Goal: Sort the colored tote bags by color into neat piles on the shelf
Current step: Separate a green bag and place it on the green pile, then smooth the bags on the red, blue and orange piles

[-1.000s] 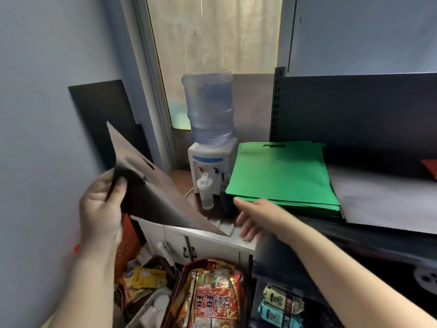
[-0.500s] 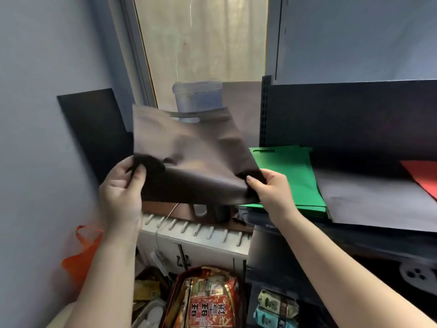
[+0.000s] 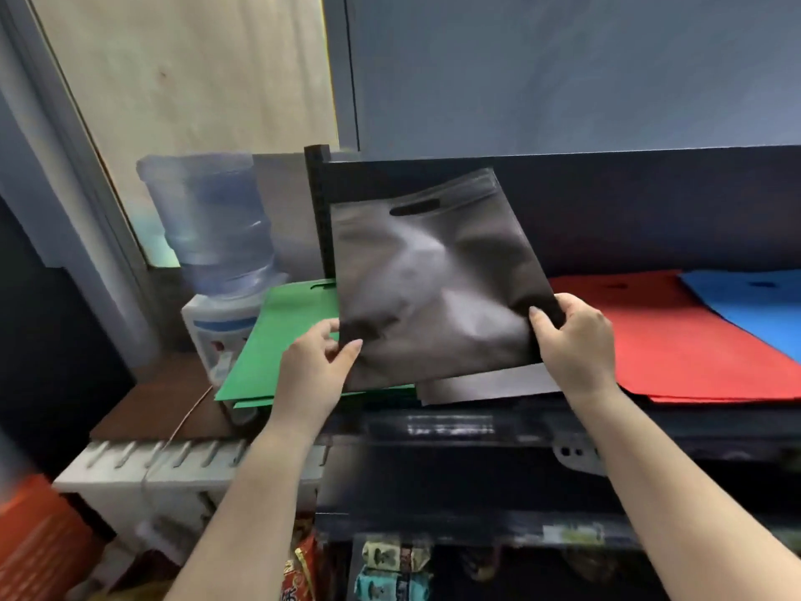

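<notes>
Black, slightly crumpled fabric fills the middle of the view: a flat black bag (image 3: 433,292) held up by its two bottom corners. The left hand (image 3: 314,368) pinches the lower left corner, thumb on the front and fingers curled behind. The right hand (image 3: 576,340) pinches the lower right corner the same way. Holding both corners pulls the bag taut and level, probably so it can be lowered squarely onto a pile.

Directly below the grip, a grey-black pile (image 3: 490,390) lies on the shelf (image 3: 455,427); its near edge peeks out beneath the held bag, so this looks like the matching stack. The bag hangs in the air above it, cut-out handle at the top, tilted a little to the right.

Just left of the left hand sits a green pile (image 3: 277,340), partly overhanging the shelf end. Right of the right hand lies a red pile (image 3: 676,344), and beyond that a blue pile (image 3: 754,301), cut off by the frame edge.

Further left, a water dispenser (image 3: 212,236) stands blurred. Most of the grey-black pile is hidden behind the held bag. Packets under the shelf are too smeared to identify
</notes>
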The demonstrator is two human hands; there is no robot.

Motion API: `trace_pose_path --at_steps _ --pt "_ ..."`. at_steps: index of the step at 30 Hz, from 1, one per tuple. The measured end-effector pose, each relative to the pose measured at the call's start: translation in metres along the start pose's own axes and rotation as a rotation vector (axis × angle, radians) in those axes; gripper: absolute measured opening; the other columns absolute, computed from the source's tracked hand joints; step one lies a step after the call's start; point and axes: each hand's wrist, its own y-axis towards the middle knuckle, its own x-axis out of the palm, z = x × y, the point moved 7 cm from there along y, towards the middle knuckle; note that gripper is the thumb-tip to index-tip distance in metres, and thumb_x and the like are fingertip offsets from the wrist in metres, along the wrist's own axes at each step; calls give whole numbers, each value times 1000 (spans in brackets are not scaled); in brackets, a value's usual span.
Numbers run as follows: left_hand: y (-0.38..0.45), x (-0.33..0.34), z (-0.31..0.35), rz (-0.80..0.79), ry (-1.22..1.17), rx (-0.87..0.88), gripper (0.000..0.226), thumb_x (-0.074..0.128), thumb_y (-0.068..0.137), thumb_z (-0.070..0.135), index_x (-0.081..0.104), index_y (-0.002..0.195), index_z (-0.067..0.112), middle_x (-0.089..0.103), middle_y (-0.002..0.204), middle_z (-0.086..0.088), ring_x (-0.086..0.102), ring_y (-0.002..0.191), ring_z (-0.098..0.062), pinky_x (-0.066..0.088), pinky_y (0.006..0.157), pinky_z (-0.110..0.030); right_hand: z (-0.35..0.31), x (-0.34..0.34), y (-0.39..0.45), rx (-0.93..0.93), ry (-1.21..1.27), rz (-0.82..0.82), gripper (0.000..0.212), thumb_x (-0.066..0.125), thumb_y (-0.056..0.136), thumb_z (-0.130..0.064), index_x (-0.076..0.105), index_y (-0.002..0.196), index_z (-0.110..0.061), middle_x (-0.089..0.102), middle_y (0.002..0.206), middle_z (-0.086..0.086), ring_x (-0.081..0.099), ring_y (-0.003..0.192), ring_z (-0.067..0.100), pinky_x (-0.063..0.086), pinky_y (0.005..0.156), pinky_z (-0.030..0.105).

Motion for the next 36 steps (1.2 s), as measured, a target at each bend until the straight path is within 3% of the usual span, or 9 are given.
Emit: trace_pose_path --at_steps 2,5,7,10,14,18,22,28,36 --pt "-2 36 3 -132 58 -37 34 69 85 18 63 115 3 67 80 -5 58 76 -20 31 60 -16 27 -11 7 41 -204 -40 14 62 88 -21 65 93 -9 68 85 12 60 84 34 30 61 29" --pt "-8 78 -1 -310 212 -69 41 66 88 26 58 124 7 57 65 8 55 77 -19 34 65 -27 62 -16 9 102 -477 -148 27 61 88 -32 61 108 -14 68 102 13 61 98 35 35 65 33" --pt "-12 94 -5 -395 349 -81 45 65 88 32 56 127 13 65 78 3 61 89 -22 45 74 -32 75 -12 6 87 -605 -224 34 60 89 -35 57 116 -15 66 109 10 61 101 34 34 66 33" --pt "-11 105 3 -404 522 -6 43 60 89 40 54 127 21 68 102 -3 61 102 -27 47 77 -34 84 -10 1 33 -722 -279 42 58 89 -43 50 120 -15 59 114 5 61 99 32 34 64 32" --pt "-12 120 50 -275 560 185 35 53 91 41 57 122 25 67 99 0 62 94 -26 39 63 -30 87 -28 5 -61 -709 -247 36 48 95 -42 54 119 -15 56 113 3 58 96 29 32 61 30" --pt "-34 178 111 -381 434 334 39 51 92 41 55 125 22 60 114 2 52 107 -21 43 83 -34 97 -59 9 -185 -823 -354 32 43 96 -39 56 115 -17 61 110 1 56 103 25 37 76 34" --pt "-68 248 181 -455 522 530 47 44 94 45 44 135 22 52 128 2 48 114 -22 37 89 -35 129 -122 16 -167 -883 -395 34 44 95 -38 54 118 -14 59 113 3 54 104 24 39 82 35" --pt "-128 337 290 -483 423 765 52 37 95 48 38 140 22 48 134 1 43 122 -22 30 94 -36 203 -243 20 -98 -1178 -406 39 41 96 -45 45 123 -17 55 109 2 52 103 24 28 70 32" --pt "-208 457 413 -692 307 1018 52 34 96 52 35 139 23 43 139 2 36 130 -22 25 103 -39 301 -393 8 216 -1353 -399 42 43 94 -47 41 125 -19 50 122 2 47 115 24 36 87 39"
